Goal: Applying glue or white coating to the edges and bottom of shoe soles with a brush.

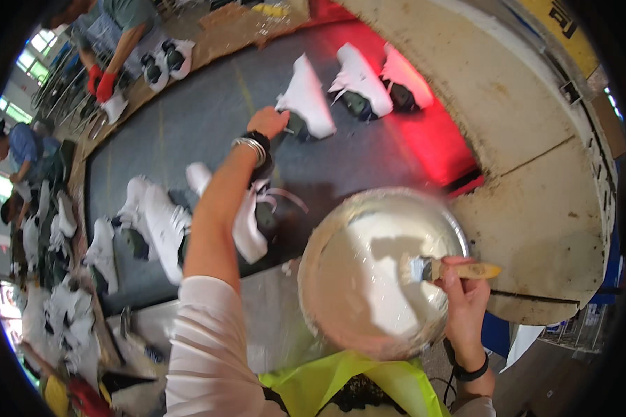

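Observation:
My left arm reaches across a dark belt (188,132). At its end my left hand (269,121) has its fingers closed at the near edge of a white shoe upper (307,94) on a dark last. In my right hand (464,299) is a wooden-handled brush (459,270), held over a round pan (313,278) at the belt's near end. White liquid (389,295) coats the pan's inside, and the bristles hang just above it. Two more white uppers, the middle one (358,76) and the farthest one (405,73), lie to the right under red light.
Several white shoes (163,226) lie on the belt's near left, partly behind my left forearm. A beige machine housing (542,201) bounds the right side. Across the belt a person in red gloves (106,85) handles a white piece; other people work at far left.

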A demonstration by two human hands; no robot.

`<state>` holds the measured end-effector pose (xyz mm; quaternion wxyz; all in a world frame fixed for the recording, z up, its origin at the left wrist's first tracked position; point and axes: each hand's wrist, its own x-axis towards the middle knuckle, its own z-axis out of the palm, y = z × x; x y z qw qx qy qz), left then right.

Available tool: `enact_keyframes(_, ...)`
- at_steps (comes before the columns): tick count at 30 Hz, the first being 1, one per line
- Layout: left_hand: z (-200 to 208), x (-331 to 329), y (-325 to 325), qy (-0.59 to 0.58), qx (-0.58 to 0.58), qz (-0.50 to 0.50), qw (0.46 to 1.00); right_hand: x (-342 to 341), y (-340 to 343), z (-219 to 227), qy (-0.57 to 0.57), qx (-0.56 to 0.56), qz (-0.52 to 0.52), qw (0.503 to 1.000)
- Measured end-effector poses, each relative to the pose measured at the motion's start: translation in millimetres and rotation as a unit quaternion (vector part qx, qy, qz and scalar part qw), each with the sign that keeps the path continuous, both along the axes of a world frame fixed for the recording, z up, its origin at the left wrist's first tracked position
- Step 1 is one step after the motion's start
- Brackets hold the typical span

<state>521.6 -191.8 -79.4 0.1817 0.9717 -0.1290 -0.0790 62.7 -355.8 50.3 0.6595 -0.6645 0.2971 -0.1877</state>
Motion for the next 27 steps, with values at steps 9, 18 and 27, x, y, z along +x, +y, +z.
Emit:
enact_keyframes(9, -11, -206, 149, 0.022, -0.309, 0.310, 0.899, -30, 6, 11, -0.069, 0.031, 0.052, 0.996)
enact_keyframes(18, -47, -154, 109, 0.178, -0.356, 0.332, 0.855, -48, 20, 19, -0.065, 0.017, 0.070, 0.995)
enact_keyframes(27, 9, -127, 98, -0.092, 0.160, -0.074, 0.980, -34, 25, 23, -0.046, -0.019, 0.049, 0.998)
